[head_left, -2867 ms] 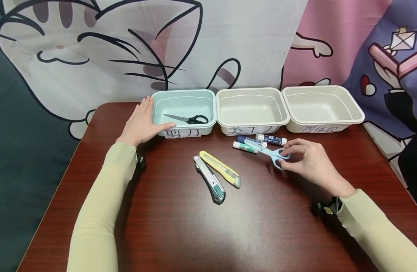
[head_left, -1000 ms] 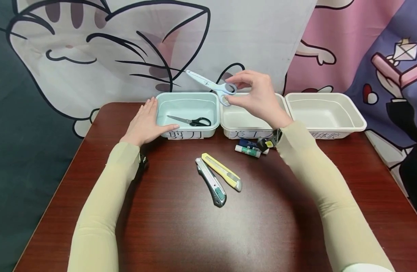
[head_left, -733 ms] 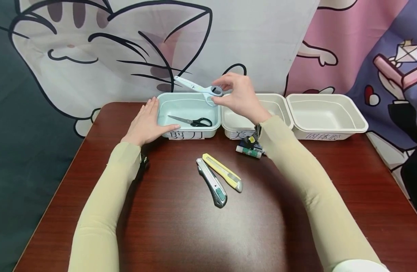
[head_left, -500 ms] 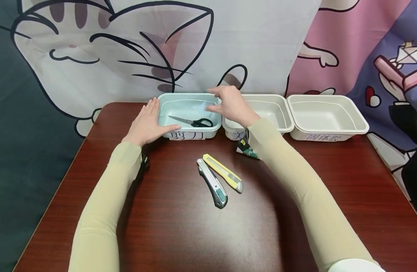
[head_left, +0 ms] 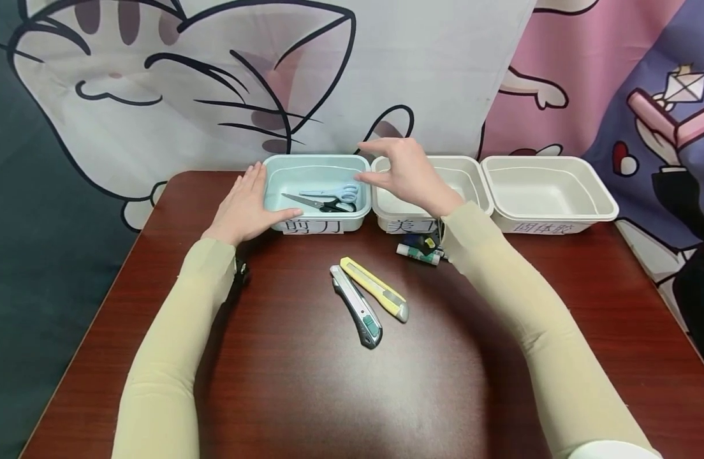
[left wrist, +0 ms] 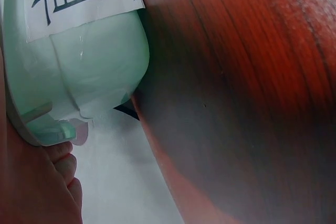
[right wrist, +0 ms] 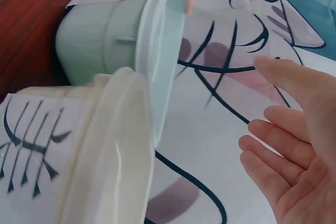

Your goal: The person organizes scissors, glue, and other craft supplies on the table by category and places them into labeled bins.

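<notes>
Two pairs of scissors lie in the light-blue bin (head_left: 274,167) at the back left: black-handled scissors (head_left: 312,202) and light-blue scissors (head_left: 324,193), which partly overlap them. My left hand (head_left: 243,207) rests on the bin's left rim, fingers straight along the side and thumb at the front edge. In the left wrist view its fingertips (left wrist: 65,167) show at the bin's rim. My right hand (head_left: 406,173) hovers over the middle bin's left part, near the rim shared with the blue bin. Its fingers are spread and hold nothing, as the right wrist view also shows.
A cream middle bin (head_left: 478,191) and a cream right bin (head_left: 550,226) stand in line, with paper labels in front. Glue sticks (head_left: 416,254) lie before the middle bin, partly behind my right wrist. A yellow utility knife (head_left: 375,290) and a silver-green one (head_left: 356,309) lie mid-table.
My right hand picked up the light-blue scissors beside the glue sticks, carried them left and let them go into the blue bin. It has since drawn back slightly right. The left hand stayed.
</notes>
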Available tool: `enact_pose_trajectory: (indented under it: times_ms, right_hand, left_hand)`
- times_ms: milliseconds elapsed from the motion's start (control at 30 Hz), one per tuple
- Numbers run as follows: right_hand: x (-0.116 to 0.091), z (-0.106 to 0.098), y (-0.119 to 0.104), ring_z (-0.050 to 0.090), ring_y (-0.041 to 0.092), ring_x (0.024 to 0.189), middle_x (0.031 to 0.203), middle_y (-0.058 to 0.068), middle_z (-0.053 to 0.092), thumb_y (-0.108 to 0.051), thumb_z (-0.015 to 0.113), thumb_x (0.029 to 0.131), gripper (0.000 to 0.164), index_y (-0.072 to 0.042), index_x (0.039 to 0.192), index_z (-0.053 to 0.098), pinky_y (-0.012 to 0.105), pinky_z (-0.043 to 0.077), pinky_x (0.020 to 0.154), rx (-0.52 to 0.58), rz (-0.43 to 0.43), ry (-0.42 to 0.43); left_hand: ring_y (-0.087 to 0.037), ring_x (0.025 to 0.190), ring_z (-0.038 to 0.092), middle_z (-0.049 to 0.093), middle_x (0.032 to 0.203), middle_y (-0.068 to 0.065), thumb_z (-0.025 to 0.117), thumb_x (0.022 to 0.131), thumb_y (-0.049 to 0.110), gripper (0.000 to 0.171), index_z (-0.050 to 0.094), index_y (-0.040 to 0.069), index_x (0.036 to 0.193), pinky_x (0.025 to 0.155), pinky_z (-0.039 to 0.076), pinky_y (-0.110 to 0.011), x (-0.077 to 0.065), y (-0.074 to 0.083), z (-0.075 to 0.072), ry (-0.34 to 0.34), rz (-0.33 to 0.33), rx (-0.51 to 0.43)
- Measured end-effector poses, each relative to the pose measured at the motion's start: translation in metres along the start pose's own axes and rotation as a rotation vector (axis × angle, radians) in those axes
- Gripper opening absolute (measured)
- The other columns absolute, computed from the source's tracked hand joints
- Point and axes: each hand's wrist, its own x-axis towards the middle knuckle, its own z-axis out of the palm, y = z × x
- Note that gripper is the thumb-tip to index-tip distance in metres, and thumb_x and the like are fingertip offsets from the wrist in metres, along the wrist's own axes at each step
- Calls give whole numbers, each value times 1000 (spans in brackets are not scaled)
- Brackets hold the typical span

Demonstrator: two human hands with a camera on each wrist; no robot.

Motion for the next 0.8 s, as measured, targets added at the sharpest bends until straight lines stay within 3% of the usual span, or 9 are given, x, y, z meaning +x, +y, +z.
enact_pose_trajectory:
  times_ms: [800]
  right_hand:
    - [-26, -23, -3, 64, 25, 117, 125, 9, 70, -29, 83, 88, 51, -6, 131, 70, 40, 49, 100, -10, -10, 101]
  left_hand:
    - [-27, 155, -3, 0, 169, -16, 52, 81, 86, 129, -1, 1, 162, 124, -2, -40, -1, -1, 1, 6, -4, -2]
